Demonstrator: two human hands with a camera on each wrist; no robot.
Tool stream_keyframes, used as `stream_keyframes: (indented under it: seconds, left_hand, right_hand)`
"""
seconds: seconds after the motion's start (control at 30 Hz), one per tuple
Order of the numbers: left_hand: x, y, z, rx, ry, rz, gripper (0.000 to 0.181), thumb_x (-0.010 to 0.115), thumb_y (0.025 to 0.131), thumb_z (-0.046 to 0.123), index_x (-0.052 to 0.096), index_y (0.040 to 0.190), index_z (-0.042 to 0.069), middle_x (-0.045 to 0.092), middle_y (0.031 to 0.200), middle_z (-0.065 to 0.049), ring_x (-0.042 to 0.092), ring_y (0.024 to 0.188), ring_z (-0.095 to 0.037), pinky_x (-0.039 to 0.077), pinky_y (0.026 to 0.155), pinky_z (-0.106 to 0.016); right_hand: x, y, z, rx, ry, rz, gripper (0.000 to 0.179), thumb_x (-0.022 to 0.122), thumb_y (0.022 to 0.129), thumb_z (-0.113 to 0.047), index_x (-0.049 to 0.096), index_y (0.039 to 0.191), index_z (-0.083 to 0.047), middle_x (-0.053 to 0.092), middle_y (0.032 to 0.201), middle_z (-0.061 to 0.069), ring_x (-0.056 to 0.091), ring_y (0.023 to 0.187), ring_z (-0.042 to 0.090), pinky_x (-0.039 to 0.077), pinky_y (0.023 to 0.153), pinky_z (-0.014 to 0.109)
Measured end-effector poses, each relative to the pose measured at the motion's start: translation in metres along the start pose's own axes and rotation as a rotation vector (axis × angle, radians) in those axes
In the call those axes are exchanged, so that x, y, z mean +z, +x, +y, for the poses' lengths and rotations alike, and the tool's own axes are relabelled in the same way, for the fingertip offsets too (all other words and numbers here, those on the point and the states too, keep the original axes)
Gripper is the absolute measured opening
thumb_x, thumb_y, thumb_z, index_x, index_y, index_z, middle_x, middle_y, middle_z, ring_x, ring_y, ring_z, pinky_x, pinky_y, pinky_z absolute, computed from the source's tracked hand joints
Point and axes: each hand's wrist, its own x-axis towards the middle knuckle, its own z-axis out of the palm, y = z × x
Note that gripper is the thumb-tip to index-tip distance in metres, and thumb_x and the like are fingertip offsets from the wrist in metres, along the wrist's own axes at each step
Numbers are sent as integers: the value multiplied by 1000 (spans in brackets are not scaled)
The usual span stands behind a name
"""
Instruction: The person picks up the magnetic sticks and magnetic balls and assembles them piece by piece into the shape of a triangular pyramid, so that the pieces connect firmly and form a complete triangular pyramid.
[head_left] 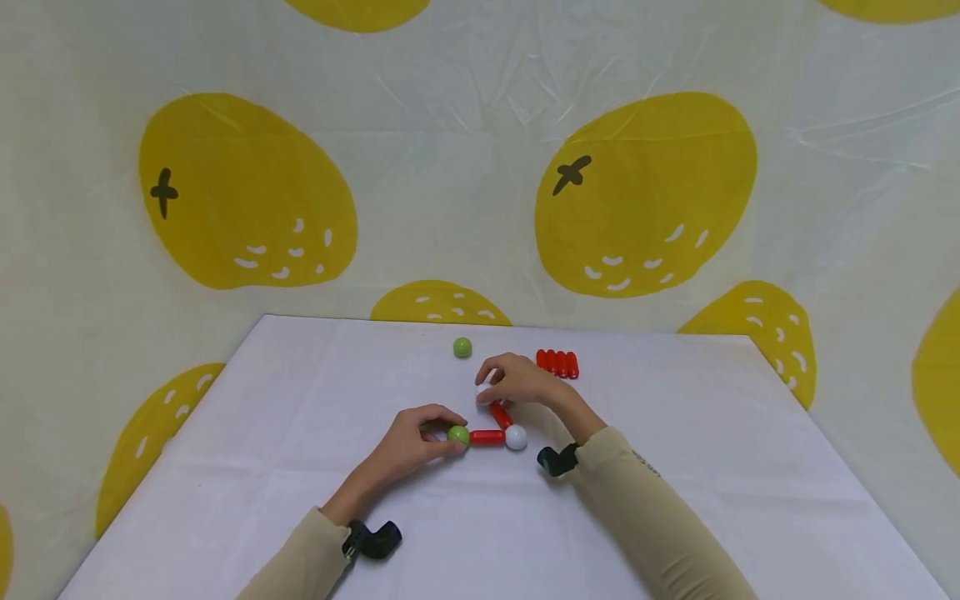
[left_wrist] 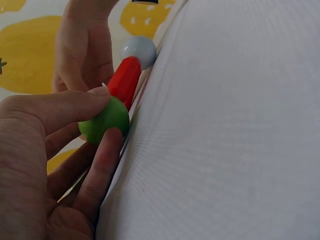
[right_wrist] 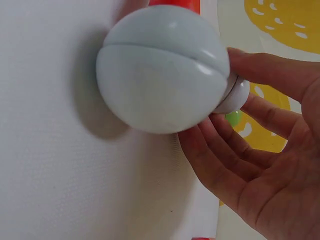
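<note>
My left hand (head_left: pixel 411 442) pinches a green ball (head_left: pixel 458 435) between thumb and fingers, low over the white tabletop. From that ball a red rod (head_left: pixel 487 437) runs right to a white ball (head_left: pixel 516 437). A second red rod (head_left: pixel 500 415) slants from there, away and to the left, towards another white ball (head_left: pixel 483 393). Around this far ball curl the thumb and fingers of my right hand (head_left: pixel 519 380), partly hiding it. In the right wrist view the corner white ball (right_wrist: pixel 162 75) looms large in front of the gripped one (right_wrist: pixel 236 97).
Beyond the hands lies a loose green ball (head_left: pixel 462 347). Several red rods (head_left: pixel 557 363) lie side by side behind the right hand. A pale curtain (head_left: pixel 450 192) with yellow fruit prints hangs at the table's far edge. Both wrists wear black devices (head_left: pixel 375 540).
</note>
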Motion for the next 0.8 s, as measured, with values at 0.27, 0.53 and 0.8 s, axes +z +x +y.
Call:
stream_keyframes:
  seconds: [0.27, 0.53, 0.8]
  left_hand:
    - [0, 0, 1, -14, -10, 0, 32, 83, 88, 31, 76, 117, 21, 74, 116, 4, 64, 107, -17, 55, 80, -19]
    - [0, -1, 2, -14, -3, 5, 31, 83, 88, 31, 76, 117, 22, 74, 115, 5, 64, 107, -16, 55, 80, -20]
    - [-1, -1, 1, -3, -5, -4, 32, 83, 88, 31, 76, 118, 21, 74, 116, 4, 64, 107, -17, 55, 80, -20]
  right_hand:
    - [2, 1, 0, 21, -15, 15, 26, 82, 87, -18, 73, 112, -18, 69, 111, 9, 65, 89, 21, 60, 79, 31]
    - [3, 0, 1, -12, -29, 18, 29, 83, 86, -13, 72, 111, -19, 70, 117, 10, 63, 101, 24, 61, 84, 34]
    - [3, 0, 2, -20, -22, 29, 28, 81, 87, -13, 72, 112, -18, 70, 116, 9, 63, 103, 23, 61, 86, 36]
